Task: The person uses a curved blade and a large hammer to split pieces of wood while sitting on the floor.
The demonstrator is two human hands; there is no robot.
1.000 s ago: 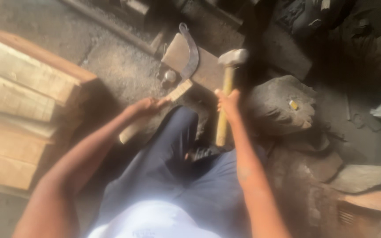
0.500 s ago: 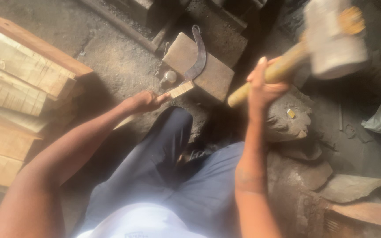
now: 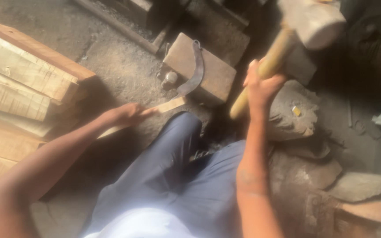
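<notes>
Both hands work: left hand (image 3: 126,115) pinches the sickle's wooden handle (image 3: 166,105), blade (image 3: 195,75) flat on the anvil block (image 3: 214,75), while right hand (image 3: 261,86), fingers wrapped around the raised mallet (image 3: 311,22), should strike squarely.

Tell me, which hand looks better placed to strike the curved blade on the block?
The right hand, probably: it grips the hammer raised above the block, while the left hand holds the curved blade by its wooden handle.
</notes>
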